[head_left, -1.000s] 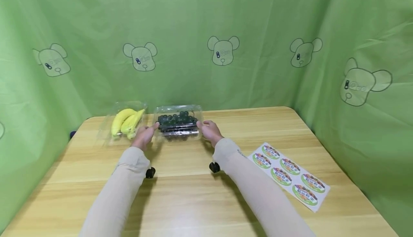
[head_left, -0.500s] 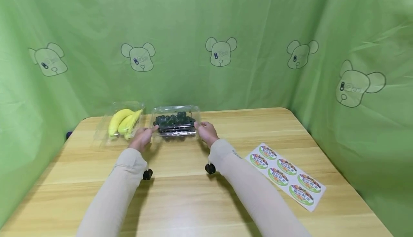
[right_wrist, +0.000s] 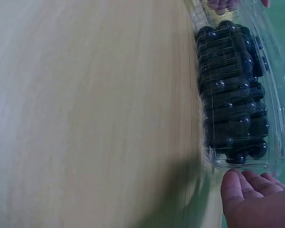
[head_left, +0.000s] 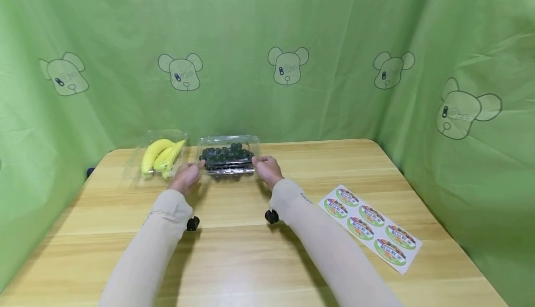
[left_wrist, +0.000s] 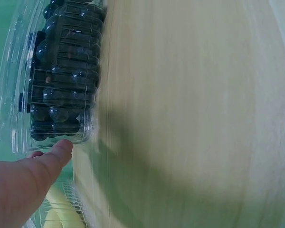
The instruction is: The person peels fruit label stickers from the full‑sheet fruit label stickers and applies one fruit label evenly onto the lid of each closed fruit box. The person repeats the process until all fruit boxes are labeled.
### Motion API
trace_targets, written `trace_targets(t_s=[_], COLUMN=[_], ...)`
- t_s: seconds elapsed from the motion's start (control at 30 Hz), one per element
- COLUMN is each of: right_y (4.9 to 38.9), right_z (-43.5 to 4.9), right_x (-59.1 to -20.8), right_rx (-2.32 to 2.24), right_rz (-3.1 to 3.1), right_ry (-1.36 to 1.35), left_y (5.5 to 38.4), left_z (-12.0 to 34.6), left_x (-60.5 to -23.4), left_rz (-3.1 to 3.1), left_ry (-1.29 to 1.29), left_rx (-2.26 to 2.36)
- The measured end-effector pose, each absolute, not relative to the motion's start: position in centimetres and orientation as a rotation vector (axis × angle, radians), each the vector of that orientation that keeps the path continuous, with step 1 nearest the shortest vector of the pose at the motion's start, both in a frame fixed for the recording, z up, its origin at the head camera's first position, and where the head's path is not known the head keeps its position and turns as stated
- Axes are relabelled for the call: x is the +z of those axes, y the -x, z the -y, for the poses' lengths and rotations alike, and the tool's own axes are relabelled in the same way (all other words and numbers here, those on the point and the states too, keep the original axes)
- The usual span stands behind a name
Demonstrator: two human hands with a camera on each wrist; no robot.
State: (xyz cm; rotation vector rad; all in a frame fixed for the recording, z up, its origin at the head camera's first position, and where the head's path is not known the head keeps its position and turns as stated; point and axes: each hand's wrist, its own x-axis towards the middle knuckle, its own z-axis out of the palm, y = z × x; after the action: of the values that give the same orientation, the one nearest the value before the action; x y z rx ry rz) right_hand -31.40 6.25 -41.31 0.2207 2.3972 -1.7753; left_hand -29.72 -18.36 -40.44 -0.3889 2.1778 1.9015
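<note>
A clear plastic clamshell box (head_left: 228, 170) of dark grapes (head_left: 223, 154) stands on the wooden table at the back, its lid down. My left hand (head_left: 186, 177) is at the box's left end; in the left wrist view its extended fingers (left_wrist: 61, 151) touch the end wall. At the opposite end is my right hand (head_left: 268, 169). The right wrist view shows its fingers (right_wrist: 232, 183) against or very close to that end, only slightly bent. Each thumb lies by a front corner of the box. Neither hand is wrapped round it.
Just left of the grapes, a second clear box (head_left: 138, 160) holds yellow bananas (head_left: 160, 156). A white sheet of oval fruit stickers (head_left: 368, 227) lies at the right of the table (head_left: 242, 260). Green curtains (head_left: 234, 28) stand behind and along both sides.
The hands and the grape box keep practically the same places. The whole scene shifts slightly left in the head view, consistent with a small head movement.
</note>
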Motion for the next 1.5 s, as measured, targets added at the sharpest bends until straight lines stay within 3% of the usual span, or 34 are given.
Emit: trace_targets(t_s=[0.53,1.5], right_y=[31.81,31.84], right_z=[-6.43,-6.99], right_x=[-41.37,-41.51], right_rx=[-1.963,-1.907], right_rz=[-2.226,-2.257], right_ry=[-0.267,-0.204], left_y=[29.99,29.66], left_z=[17.75,17.57], left_x=[-40.42,-40.34], left_rz=[-2.047,-1.994], left_ry=[0.456,0.459], left_rx=[2.075,2.135])
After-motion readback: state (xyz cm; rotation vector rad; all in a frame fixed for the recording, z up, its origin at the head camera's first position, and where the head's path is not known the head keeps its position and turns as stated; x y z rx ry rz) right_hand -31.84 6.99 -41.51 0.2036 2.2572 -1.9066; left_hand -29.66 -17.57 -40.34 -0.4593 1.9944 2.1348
